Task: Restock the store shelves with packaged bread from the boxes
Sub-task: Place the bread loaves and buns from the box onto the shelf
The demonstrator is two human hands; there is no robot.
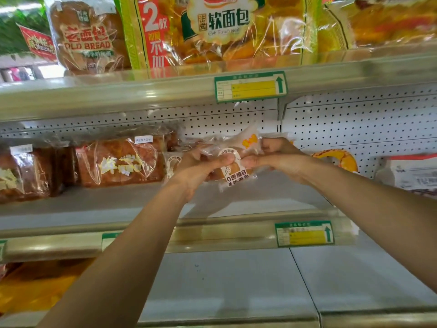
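Observation:
Both my hands reach over the middle shelf [236,202] and hold small clear bread packets with white round labels. My left hand [198,166] grips one side of a packet of bread [233,172], its thumb pressed on the label. My right hand [274,152] pinches the other side and the top of the wrapper with curled fingers. More of the same small packets [172,163] lie just behind my left hand on the shelf.
Brown loaves in clear bags [118,159] fill the middle shelf's left. A ring-printed packet [338,159] and a white bag [411,174] sit at the right. The top shelf holds old-bread [87,36] and soft-bread bags [224,27]. The lower shelf [236,280] shows orange packs at far left.

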